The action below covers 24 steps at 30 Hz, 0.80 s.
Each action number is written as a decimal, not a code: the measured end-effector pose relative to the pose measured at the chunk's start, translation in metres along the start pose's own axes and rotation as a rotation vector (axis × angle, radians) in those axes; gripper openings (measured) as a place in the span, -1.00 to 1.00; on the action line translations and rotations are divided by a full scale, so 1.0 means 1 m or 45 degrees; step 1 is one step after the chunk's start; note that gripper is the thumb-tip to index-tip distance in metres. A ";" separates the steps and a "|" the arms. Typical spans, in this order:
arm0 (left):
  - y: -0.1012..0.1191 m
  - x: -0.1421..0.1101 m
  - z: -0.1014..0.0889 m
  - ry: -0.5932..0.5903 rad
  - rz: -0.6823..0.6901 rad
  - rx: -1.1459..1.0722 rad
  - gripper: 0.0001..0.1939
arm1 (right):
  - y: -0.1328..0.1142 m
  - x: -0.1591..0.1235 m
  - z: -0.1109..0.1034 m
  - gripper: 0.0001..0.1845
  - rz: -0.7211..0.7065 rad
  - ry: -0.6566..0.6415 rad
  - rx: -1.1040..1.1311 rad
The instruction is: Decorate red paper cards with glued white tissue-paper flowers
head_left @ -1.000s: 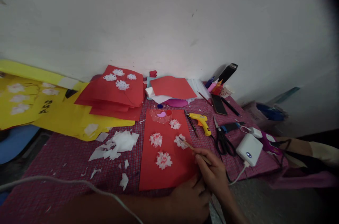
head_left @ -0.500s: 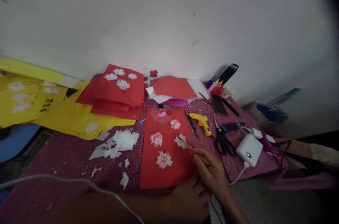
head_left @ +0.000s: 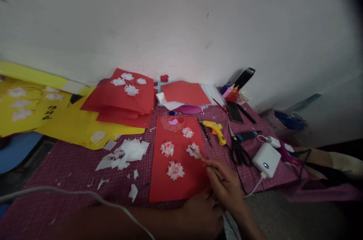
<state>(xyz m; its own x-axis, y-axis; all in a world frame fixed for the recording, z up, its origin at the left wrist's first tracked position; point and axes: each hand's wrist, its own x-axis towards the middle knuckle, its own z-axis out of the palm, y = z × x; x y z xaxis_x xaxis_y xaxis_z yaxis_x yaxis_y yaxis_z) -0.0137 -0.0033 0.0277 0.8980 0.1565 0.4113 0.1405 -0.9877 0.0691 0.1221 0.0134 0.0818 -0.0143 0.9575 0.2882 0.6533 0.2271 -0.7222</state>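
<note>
My right hand [head_left: 224, 183] is closed in a pen-like grip round a thin paintbrush [head_left: 202, 157]. The brush's dark tip touches the right-hand white-and-pink paper flower [head_left: 195, 149] on a red sheet [head_left: 181, 192]. More such tissue flowers lie on the sheet, dabbed with red. At its top sits a clear palette [head_left: 166, 126] with pink and red paint. From the lower left, my left forearm crosses the front; my left hand [head_left: 202, 213] is at the sheet's lower right corner, beneath the right hand. Its fingers look curled, partly hidden; what they hold, if anything, does not show.
A yellow glue gun [head_left: 214, 127], black scissors [head_left: 238, 151] and a white power bank [head_left: 267, 159] lie to the right. White paper scraps [head_left: 132, 151] are on the left. Behind are stacked red sheets [head_left: 113, 100]. A pale cable [head_left: 70, 192] crosses the front left.
The brush tip has shifted very slightly on the right-hand flower, and my right hand has barely moved with it. Everything else keeps its place.
</note>
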 end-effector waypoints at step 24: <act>0.002 -0.002 0.005 -0.042 0.006 0.011 -0.73 | 0.002 -0.010 0.000 -0.80 -0.085 -0.049 -0.022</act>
<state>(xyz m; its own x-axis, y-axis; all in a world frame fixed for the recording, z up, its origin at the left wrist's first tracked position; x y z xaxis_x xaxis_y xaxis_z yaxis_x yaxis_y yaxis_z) -0.0126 -0.0051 0.0223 0.9119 0.1515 0.3814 0.1396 -0.9885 0.0590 0.1235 0.0043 0.0771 -0.0869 0.9466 0.3106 0.6631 0.2876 -0.6911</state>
